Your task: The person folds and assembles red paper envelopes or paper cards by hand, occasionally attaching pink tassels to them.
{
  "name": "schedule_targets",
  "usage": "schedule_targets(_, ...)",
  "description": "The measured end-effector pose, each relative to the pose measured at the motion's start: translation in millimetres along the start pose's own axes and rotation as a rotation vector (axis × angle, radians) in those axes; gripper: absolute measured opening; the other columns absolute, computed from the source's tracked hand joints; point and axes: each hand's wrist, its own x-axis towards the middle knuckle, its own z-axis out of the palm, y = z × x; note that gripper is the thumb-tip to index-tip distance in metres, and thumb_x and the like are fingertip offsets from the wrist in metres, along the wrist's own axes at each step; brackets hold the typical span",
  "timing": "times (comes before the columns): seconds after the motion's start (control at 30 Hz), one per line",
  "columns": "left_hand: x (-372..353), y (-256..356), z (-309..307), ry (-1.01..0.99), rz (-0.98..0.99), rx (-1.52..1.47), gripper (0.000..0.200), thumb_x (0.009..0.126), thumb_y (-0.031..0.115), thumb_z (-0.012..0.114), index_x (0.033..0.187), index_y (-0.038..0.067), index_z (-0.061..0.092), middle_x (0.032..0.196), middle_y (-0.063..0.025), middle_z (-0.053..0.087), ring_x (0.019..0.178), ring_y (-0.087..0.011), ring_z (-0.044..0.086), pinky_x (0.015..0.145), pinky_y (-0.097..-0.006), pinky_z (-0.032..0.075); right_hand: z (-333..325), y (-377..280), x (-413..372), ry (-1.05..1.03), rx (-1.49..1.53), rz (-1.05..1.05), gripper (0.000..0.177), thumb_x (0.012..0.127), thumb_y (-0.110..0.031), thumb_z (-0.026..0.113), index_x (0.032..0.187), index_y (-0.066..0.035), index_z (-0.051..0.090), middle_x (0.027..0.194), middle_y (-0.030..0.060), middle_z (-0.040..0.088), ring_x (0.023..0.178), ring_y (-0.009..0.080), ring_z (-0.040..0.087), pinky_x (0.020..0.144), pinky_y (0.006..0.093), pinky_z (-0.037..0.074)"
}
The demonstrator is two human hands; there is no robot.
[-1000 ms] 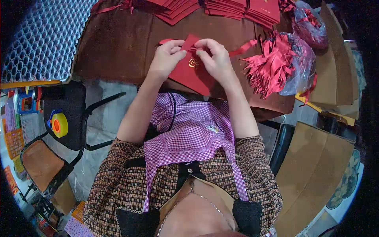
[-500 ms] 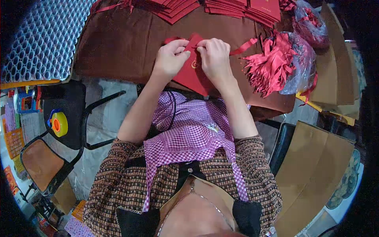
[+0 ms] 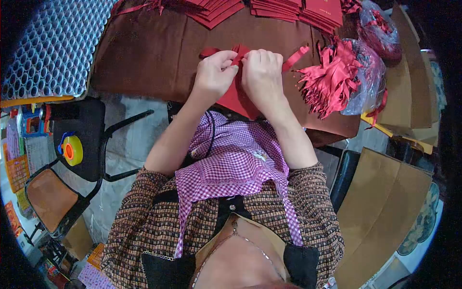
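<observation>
A red card or envelope (image 3: pixel 233 100) lies at the table's near edge, its middle partly covered by my hands. My left hand (image 3: pixel 214 77) pinches a red ribbon (image 3: pixel 209 51) over the card's upper part, and one ribbon end sticks out beyond the fingers. My right hand (image 3: pixel 261 77) is closed on the same ribbon, knuckles up, with the other end trailing out to the right. The fingertips of both hands sit close together, and the ribbon between them is mostly hidden.
A bundle of cut red ribbons (image 3: pixel 332 77) spills from a plastic bag (image 3: pixel 368 77) on the right. Stacks of red cards (image 3: pixel 274 9) line the far side of the brown tablecloth (image 3: pixel 139 53). A sheet of round pieces (image 3: pixel 53 48) is at left; cardboard (image 3: pixel 382 207) stands right.
Both hands have shifted slightly down and to the right, and the right hand has turned over the card's middle, hiding its gold print. The card has tilted a little.
</observation>
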Motion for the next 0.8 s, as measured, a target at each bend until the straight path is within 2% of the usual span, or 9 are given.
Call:
schedule_targets(0.1,-3.3,0.3,2.5,0.018,0.026,0.004,0.033,0.08,0.001,0.064,0.112,-0.003,0.06,0.098,-0.0106,0.067,0.089,-0.0148,0.063,0.08,-0.0266,0.05,0.6,-1.9,-4.9,0.039,0.071,0.001,0.012,0.077,-0.007,0.063,0.082,-0.003,0.053,0.077,0.0114,0.056,0.076,0.0291,0.054,0.071,0.0409,0.038)
schedule_targets(0.17,-6.4,2.9,7.1,0.008,-0.022,-0.044,0.031,0.079,0.005,0.062,0.109,-0.003,0.062,0.098,-0.0196,0.067,0.091,-0.0246,0.067,0.08,-0.0326,0.052,5.6,-2.6,-10.1,0.049,0.127,-0.001,0.01,0.077,-0.007,0.062,0.082,-0.003,0.054,0.077,0.0122,0.057,0.076,0.0302,0.055,0.07,0.041,0.039)
schedule_targets(0.23,-5.7,-4.2,9.9,0.043,0.075,-0.04,0.03,0.079,0.006,0.062,0.108,-0.003,0.062,0.097,-0.0204,0.067,0.09,-0.0255,0.067,0.079,-0.0331,0.052,5.6,-1.1,-10.7,0.065,0.247,0.088,0.01,0.078,-0.007,0.062,0.081,-0.002,0.054,0.076,0.0139,0.059,0.075,0.0319,0.057,0.07,0.0425,0.04)
schedule_targets(0.3,-3.2,0.8,7.3,-0.022,-0.015,0.041,0.033,0.083,0.004,0.061,0.114,-0.006,0.058,0.103,-0.0127,0.066,0.094,-0.016,0.063,0.083,-0.0268,0.049,3.4,2.5,-9.7,0.072,0.357,0.127,0.008,0.08,-0.006,0.061,0.081,-0.001,0.054,0.076,0.0151,0.06,0.075,0.0336,0.058,0.07,0.0436,0.041)
schedule_targets(0.43,0.6,2.4,-8.3,-0.16,-0.027,-0.078,0.031,0.088,0.007,0.054,0.117,-0.007,0.056,0.102,-0.0111,0.065,0.093,-0.0145,0.061,0.084,-0.0263,0.048,-13.0,15.5,3.1,-0.116,0.555,0.165,0.008,0.081,-0.004,0.058,0.089,-0.005,0.06,0.079,0.013,0.061,0.079,0.0317,0.059,0.074,0.0406,0.043)
schedule_targets(0.5,-2.1,8.9,-12.6,-0.171,0.075,-0.06,0.029,0.09,0.009,0.052,0.115,-0.005,0.057,0.097,-0.0064,0.064,0.09,-0.0114,0.059,0.08,-0.0255,0.047,-24.5,21.6,12.2,-0.066,0.367,-0.063,0.014,0.078,-0.004,0.059,0.091,-0.007,0.062,0.084,0.0098,0.061,0.086,0.028,0.058,0.078,0.0376,0.042)
schedule_targets(0.57,-5.8,17.6,-17.3,-0.335,-0.12,-0.113,0.026,0.09,0.007,0.051,0.114,-0.003,0.058,0.09,-0.0014,0.061,0.085,-0.0081,0.056,0.075,-0.0236,0.046,-32.0,25.9,17.2,-0.132,0.332,-0.112,0.017,0.075,-0.003,0.06,0.091,-0.009,0.062,0.087,0.0071,0.059,0.09,0.0249,0.056,0.08,0.0356,0.041)
schedule_targets(0.6,-6.6,10.5,-12.2,-0.312,-0.056,-0.216,0.024,0.091,0.006,0.051,0.112,-0.003,0.059,0.086,0.0013,0.058,0.08,-0.0064,0.053,0.071,-0.0219,0.045,-34.3,27.9,19.8,-0.194,0.323,-0.157,0.016,0.075,-0.004,0.06,0.09,-0.009,0.062,0.086,0.0069,0.059,0.09,0.025,0.056,0.079,0.0354,0.041)
schedule_targets(0.8,-7.1,0.0,-12.2,-0.342,-0.045,-0.199,0.025,0.092,0.006,0.051,0.114,-0.004,0.058,0.093,-0.0011,0.061,0.082,-0.0066,0.055,0.071,-0.0215,0.046,-39.1,33.5,28.2,-0.381,0.3,-0.258,0.017,0.074,-0.008,0.063,0.09,-0.013,0.06,0.082,0.0065,0.052,0.087,0.0253,0.052,0.078,0.0362,0.038)
